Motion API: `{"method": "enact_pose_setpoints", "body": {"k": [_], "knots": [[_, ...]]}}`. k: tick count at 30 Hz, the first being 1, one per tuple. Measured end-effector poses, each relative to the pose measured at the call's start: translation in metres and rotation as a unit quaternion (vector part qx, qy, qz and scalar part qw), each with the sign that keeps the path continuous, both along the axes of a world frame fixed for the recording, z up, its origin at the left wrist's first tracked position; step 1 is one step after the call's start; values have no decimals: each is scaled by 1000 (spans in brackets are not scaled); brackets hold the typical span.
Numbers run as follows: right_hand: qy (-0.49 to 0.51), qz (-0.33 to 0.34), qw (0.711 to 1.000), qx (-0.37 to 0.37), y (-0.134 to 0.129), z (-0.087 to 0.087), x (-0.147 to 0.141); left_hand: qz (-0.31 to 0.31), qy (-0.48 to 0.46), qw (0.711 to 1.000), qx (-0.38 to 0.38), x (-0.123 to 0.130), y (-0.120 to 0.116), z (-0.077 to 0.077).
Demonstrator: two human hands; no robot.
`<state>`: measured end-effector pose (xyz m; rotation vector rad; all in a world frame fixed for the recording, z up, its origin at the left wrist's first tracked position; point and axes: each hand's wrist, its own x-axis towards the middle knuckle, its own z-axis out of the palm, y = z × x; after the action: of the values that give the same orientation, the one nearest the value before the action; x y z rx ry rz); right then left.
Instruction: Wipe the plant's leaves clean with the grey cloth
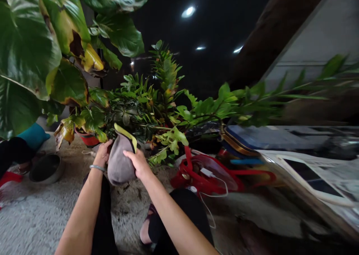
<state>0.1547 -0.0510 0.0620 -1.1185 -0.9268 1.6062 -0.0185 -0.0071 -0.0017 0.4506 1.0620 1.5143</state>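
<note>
A grey, soft cloth item with a lime-yellow and black edge [120, 165], shaped much like a cap, is held up in front of me between both hands. My right hand [138, 162] grips its right side, thumb on the grey face and fingers behind it. At its left edge is my left hand [102, 154], closed, with its fingers partly hidden behind the cloth. A grey bangle [97, 168] circles my left wrist. Leafy potted plants [146, 98] stand just beyond the item.
A red bag [209, 172] with a white cable sits right of my knees. On the table [300, 186] at right lies a white-framed tablet-like device [314, 176]. A dark metal bowl [46, 169] rests on the ground at left, near another person's leg [14, 150]. Large leaves [25, 42] overhang upper left.
</note>
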Motion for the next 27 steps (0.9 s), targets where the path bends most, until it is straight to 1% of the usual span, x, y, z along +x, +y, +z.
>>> {"method": "enact_pose_setpoints", "body": {"k": [2,4,5,7,9,10,11,12,14,16,18,21,23,24,25,27], "knots": [[-17,20,999,-29,-24,-22,10,24,8,999,-36,-1,5,1],[-24,40,999,-29,-44,-31,18,62,28,995,-73,-3,4,3],[-23,39,999,-18,-51,-31,21,82,39,992,-88,-4,1,5],[-12,19,1000,3,-56,-25,26,117,55,987,-96,-4,-11,10],[4,-10,1000,5,-52,-18,30,149,72,983,-83,1,-31,18],[14,-21,1000,-3,-49,-15,32,155,81,982,-70,6,-44,22],[25,-27,999,-17,-45,-14,34,147,92,983,-52,13,-58,27],[41,-31,998,-34,-43,-13,35,123,105,986,-33,21,-74,31],[77,-37,994,-73,-42,-15,36,37,138,990,7,41,-105,38],[101,-52,989,-94,-47,-19,34,-44,180,982,42,58,-131,44],[106,-70,988,-92,-55,-22,30,-89,210,971,66,68,-148,49],[98,-88,990,-59,-64,-24,25,-131,202,966,92,71,-157,56],[70,-97,993,-17,-65,-22,23,-152,185,965,106,70,-157,59],[51,-93,994,11,-63,-20,22,-152,181,965,111,70,-157,60],[30,-78,995,44,-61,-18,22,-145,181,966,114,70,-156,60],[-7,-18,993,114,-53,-10,21,-112,182,970,113,70,-154,60]]}}
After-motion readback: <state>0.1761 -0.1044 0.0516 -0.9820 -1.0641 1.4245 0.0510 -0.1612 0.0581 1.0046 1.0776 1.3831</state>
